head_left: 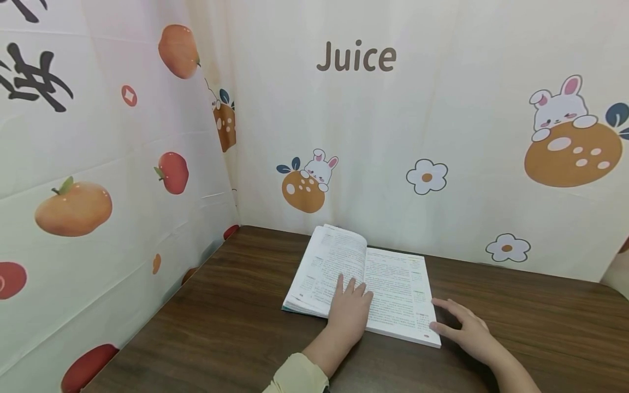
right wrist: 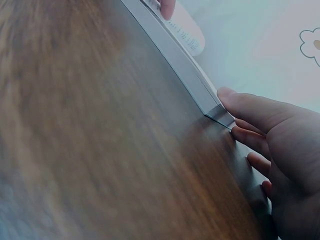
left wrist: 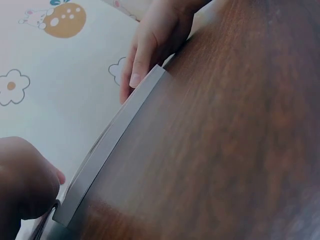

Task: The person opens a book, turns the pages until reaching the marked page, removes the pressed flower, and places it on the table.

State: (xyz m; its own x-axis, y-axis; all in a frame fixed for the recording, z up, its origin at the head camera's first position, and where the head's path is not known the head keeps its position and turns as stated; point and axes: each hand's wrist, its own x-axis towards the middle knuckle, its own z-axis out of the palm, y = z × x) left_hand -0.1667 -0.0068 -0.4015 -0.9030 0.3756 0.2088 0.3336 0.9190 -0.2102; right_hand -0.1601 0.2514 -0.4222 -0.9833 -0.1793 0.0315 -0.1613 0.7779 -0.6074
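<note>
An open book (head_left: 398, 289) with printed pages lies on the brown table, its left-hand pages (head_left: 326, 256) bowing up toward the spine. My left hand (head_left: 350, 311) rests on the lower part of the book beside the spine, fingers spread and pointing away from me. At the book's right edge is my right hand (head_left: 469, 330), its thumb and forefinger reaching to the page edge with a gap between them. In the right wrist view, the thumb of the right hand (right wrist: 280, 135) sits at the top of the book's corner (right wrist: 217, 112), and the other fingers are loosely bent beside it.
The wooden table (head_left: 221, 305) extends around the book on both sides. Behind it hangs a pale curtain (head_left: 373, 136) printed with rabbits, fruit, flowers and the word "Juice". Another printed curtain (head_left: 113, 142) runs along the left edge.
</note>
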